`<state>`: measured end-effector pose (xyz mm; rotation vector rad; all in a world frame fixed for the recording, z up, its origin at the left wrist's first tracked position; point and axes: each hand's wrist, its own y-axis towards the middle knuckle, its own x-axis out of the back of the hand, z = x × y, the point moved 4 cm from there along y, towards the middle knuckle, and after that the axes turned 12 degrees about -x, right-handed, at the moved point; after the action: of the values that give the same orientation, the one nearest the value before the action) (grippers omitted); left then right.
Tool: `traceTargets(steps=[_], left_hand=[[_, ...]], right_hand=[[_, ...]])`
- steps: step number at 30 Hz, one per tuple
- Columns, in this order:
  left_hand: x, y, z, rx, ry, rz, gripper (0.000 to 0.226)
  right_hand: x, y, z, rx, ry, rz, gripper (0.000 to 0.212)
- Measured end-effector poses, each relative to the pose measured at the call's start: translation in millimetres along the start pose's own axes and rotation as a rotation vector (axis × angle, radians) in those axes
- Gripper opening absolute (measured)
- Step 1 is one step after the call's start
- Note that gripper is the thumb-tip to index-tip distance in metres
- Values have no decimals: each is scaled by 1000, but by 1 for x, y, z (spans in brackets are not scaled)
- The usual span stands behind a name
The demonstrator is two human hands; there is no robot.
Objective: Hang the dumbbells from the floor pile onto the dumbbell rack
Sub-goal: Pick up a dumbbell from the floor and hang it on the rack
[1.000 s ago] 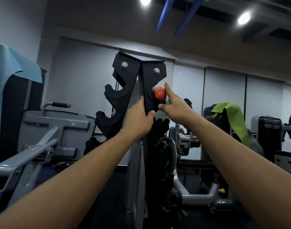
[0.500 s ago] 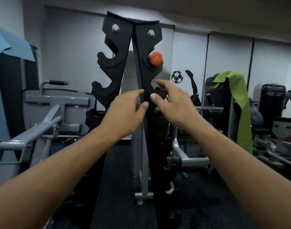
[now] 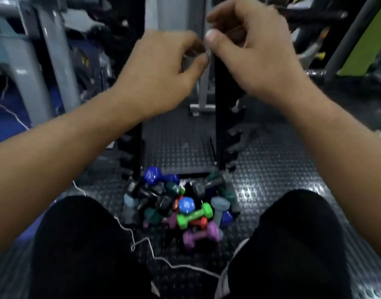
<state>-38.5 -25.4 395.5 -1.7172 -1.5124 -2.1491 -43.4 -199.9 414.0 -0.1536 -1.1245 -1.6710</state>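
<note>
Both hands hang in front of the black dumbbell rack (image 3: 220, 117), the left hand (image 3: 161, 70) and right hand (image 3: 252, 55) almost meeting at the thumbs, each with fingers loosely curled and holding nothing. Below them, on the studded rubber floor (image 3: 271, 182) at the foot of the rack and between the person's black-clad knees, lies the pile of dumbbells (image 3: 178, 203), with a green dumbbell (image 3: 195, 215), a purple dumbbell (image 3: 201, 235) and a blue one (image 3: 158, 176) among darker ones. A thin white cord (image 3: 142, 242) trails across the floor just in front of the pile.
</note>
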Motion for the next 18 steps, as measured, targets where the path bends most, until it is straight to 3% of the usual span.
traceTargets(steps=[9, 18], left_hand=[[-90, -121, -12, 50, -133, 468, 42], [-164, -169, 13, 167, -173, 1010, 42]], right_hand=[[-48, -117, -67, -242, 20, 393, 17], [-83, -139, -103, -337, -142, 797, 12]])
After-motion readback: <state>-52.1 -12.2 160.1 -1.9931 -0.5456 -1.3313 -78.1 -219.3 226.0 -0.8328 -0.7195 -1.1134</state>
